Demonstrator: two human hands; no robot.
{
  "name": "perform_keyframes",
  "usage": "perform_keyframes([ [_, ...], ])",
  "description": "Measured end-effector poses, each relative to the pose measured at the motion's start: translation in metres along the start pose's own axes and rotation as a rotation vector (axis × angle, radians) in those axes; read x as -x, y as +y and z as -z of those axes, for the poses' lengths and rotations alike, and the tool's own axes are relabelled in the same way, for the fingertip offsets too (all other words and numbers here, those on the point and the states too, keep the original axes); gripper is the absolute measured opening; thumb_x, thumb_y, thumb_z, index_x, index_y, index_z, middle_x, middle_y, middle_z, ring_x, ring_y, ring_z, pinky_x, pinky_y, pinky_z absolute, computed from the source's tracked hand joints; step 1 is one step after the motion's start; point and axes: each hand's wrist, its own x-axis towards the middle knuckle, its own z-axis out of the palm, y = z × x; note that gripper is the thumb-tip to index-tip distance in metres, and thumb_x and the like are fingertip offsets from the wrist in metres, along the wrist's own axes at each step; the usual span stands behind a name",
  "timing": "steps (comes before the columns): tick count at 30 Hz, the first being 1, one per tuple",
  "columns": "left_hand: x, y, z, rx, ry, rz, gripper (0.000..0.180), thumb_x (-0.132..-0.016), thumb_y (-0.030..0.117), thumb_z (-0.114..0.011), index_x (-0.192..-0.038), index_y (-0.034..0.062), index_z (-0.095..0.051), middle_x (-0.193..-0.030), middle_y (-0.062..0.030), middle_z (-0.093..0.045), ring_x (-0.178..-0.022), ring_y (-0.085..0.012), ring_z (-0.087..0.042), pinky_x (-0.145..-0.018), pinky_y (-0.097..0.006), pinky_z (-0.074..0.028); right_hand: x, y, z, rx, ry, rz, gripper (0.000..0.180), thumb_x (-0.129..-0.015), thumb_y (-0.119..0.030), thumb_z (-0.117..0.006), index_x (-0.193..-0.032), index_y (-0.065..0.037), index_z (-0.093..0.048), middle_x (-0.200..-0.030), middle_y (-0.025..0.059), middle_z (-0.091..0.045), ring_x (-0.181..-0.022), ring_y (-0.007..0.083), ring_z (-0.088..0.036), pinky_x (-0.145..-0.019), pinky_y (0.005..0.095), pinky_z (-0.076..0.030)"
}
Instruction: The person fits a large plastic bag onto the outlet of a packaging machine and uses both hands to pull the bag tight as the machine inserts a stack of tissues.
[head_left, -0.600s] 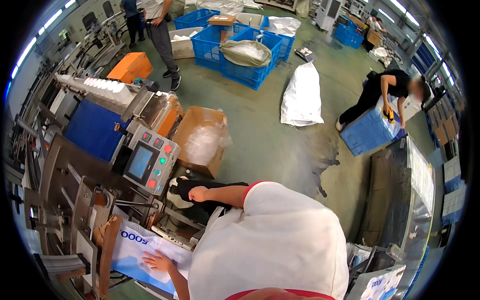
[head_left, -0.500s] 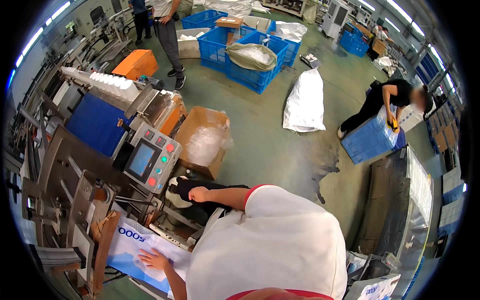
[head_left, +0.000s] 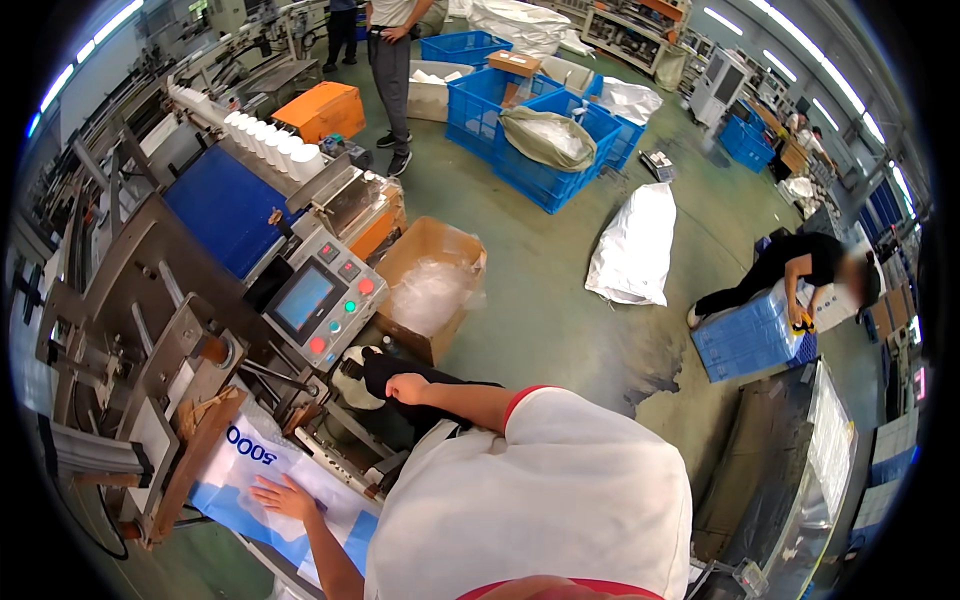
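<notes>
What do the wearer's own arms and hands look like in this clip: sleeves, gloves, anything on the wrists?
Both arms are bare below short sleeves of a white shirt with a red-trimmed cuff. The left hand and right hand wear no gloves; no watch or band is visible.

Control panel (head_left: pixel 322 300) left of lined cardboard box (head_left: pixel 430 288), printed bag (head_left: pixel 262 478) below, crates (head_left: pixel 540 135) far behind.

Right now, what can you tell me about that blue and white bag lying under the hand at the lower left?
The printed bag is flat and glossy, plastic by its look, white in the middle with blue borders and blue print. It lies spread on the machine's tray, one end tucked under a brown flap. The left hand presses flat on it.
</notes>
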Motion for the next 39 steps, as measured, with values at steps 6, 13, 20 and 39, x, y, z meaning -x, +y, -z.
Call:
perform_keyframes([
  [6,-0.013,0.009,0.004,0.182,0.346,-0.028,0.069,-0.095,0.048,-0.033,-0.146,0.0089,-0.009,-0.150,-0.0222,-0.002,-0.138,-0.0417,-0.003,-0.109,-0.054,-0.007,-0.003,0.000,-0.001,0.038,0.035,0.063,0.014,-0.076,-0.008,-0.052,-0.083,-0.010,-0.064,-0.088,0.0078,-0.064,-0.086,0.0271,-0.061,-0.076,0.0360,-0.049],
  [13,0.006,-0.005,0.051,0.252,0.392,0.044,0.068,-0.094,0.045,-0.035,-0.142,0.0003,-0.016,-0.148,-0.0250,-0.011,-0.137,-0.0445,-0.006,-0.109,-0.056,-0.004,-0.020,-0.013,-0.018,0.110,-0.053,0.030,0.016,-0.076,-0.012,-0.053,-0.080,-0.014,-0.069,-0.089,0.0098,-0.067,-0.087,0.0286,-0.062,-0.078,0.0383,-0.050],
  [20,0.025,0.010,0.146,0.320,0.006,0.124,0.059,-0.077,0.025,-0.058,-0.131,0.0063,-0.042,-0.140,-0.0137,-0.037,-0.133,-0.0294,-0.029,-0.109,-0.053,-0.009,-0.029,-0.124,-0.031,-0.088,-0.241,0.268,0.028,-0.080,-0.014,-0.059,-0.107,-0.004,-0.058,-0.104,0.0160,-0.061,-0.097,0.0311,-0.058,-0.086,0.0389,-0.046],
  [39,-0.050,-0.030,0.121,0.274,-0.134,0.308,0.069,-0.079,0.062,-0.045,-0.138,0.0250,-0.039,-0.149,-0.0232,-0.013,-0.135,-0.0483,-0.006,-0.099,-0.071,-0.001,-0.006,-0.301,-0.106,0.637,-0.063,1.005,0.070,-0.090,-0.045,-0.045,-0.140,0.000,-0.025,-0.143,0.0332,-0.016,-0.135,0.0443,-0.014,-0.107,0.0564,-0.012],
])
